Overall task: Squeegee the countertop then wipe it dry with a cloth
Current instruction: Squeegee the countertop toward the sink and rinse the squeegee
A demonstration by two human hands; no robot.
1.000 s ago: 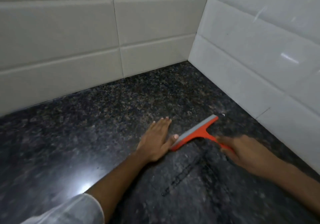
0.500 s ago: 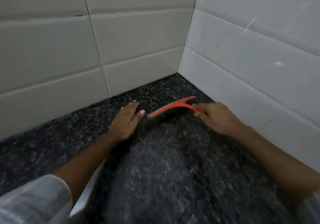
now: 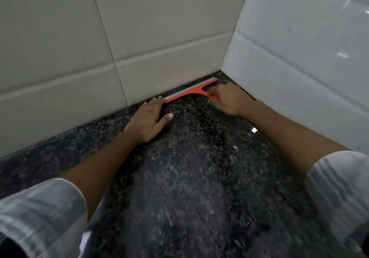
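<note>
since the earlier frames the orange squeegee (image 3: pixel 190 92) has travelled to the back edge of the granite countertop (image 3: pixel 179 178), its blade now against the tiled wall (image 3: pixel 159 38) near the back right corner. the right hand (image 3: pixel 229 99) grips the handle; the left hand (image 3: pixel 148 119) lies flat, fingers straight, at the blade's left end. squeegeeing appears under way; no cloth is visible, so drying remains.

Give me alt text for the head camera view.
A right hand grips an orange squeegee against the base of the tiled wall, in a corner of the dark countertop. The left hand rests flat beside its blade.
</note>
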